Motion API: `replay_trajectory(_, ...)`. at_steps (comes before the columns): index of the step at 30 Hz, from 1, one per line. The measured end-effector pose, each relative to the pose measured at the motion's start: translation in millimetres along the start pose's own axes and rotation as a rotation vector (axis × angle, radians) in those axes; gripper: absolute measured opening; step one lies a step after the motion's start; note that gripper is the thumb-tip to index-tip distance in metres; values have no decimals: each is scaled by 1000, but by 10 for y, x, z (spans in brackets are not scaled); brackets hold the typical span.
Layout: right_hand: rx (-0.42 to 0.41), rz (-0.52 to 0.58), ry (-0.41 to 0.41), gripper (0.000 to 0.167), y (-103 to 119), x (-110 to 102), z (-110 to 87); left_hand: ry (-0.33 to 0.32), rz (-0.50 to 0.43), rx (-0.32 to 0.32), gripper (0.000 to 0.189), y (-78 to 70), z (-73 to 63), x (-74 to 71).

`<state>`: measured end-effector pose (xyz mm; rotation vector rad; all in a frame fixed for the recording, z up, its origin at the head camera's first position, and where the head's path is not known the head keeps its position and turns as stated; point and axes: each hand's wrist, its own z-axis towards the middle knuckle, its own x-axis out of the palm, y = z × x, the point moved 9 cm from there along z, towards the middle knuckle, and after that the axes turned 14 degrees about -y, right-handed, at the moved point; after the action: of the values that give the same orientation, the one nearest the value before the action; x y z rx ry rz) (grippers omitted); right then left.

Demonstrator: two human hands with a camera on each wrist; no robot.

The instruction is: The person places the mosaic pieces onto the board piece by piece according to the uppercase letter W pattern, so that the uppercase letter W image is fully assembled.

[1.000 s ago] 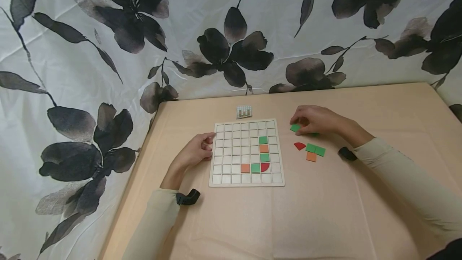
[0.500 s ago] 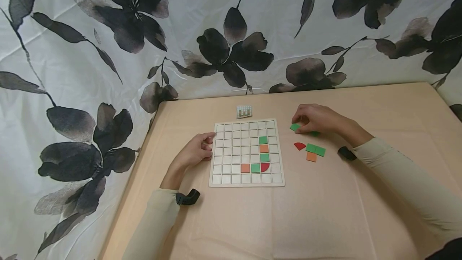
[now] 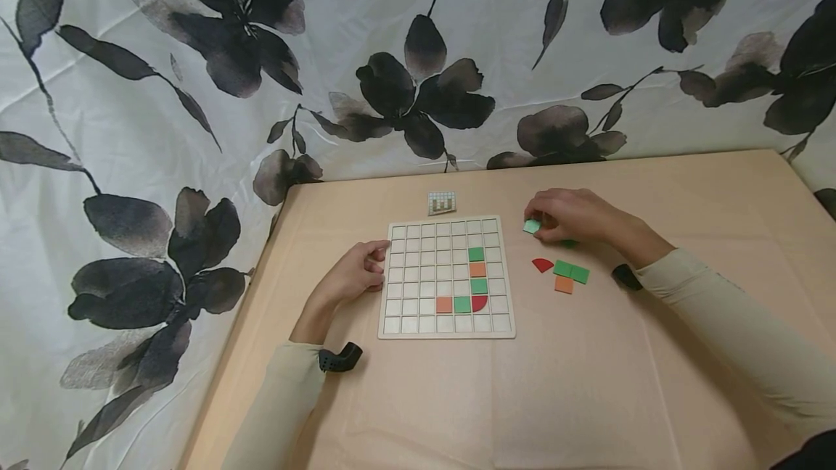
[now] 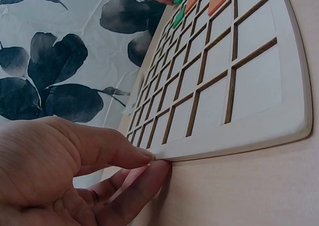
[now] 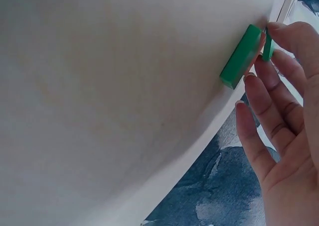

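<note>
A white grid board [image 3: 427, 275] lies on the table, with green and orange square tiles and a red quarter-round tile set in some cells. My left hand [image 3: 353, 270] holds the board's left edge between thumb and finger, as the left wrist view shows closely. Right of the board, my right hand [image 3: 578, 216] pinches a small green square tile [image 3: 532, 226] between thumb and fingers, raised and tilted. Another green tile [image 5: 240, 59] lies on the table just beneath that hand, mostly hidden by it in the head view.
Near the right hand lie a red quarter-round tile [image 3: 542, 265], two green tiles [image 3: 571, 270] and an orange tile [image 3: 564, 284]. A small patterned card [image 3: 441, 202] sits beyond the board. Floral fabric [image 3: 366, 20] hangs behind the table [image 3: 555, 383].
The green tile in my right hand has tilted and shifted slightly left, its face catching more light. My left hand and the board have stayed put.
</note>
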<state>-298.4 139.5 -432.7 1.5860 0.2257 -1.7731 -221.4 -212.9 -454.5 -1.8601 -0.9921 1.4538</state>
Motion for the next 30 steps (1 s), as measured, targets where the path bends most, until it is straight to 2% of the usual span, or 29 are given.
replay_trajectory(7, -46, -31, -28, 28, 34, -6, -1, 5, -9, -5, 68, 7, -8, 4)
replay_trajectory(16, -46, -54, -44, 29, 25, -22, 18, 6, -3, 1, 68, 2, -7, 9)
replay_trajectory(30, -64, -24, 25, 25, 65, -22, 49, -1, 0, -5, 70, 0, 5, 10)
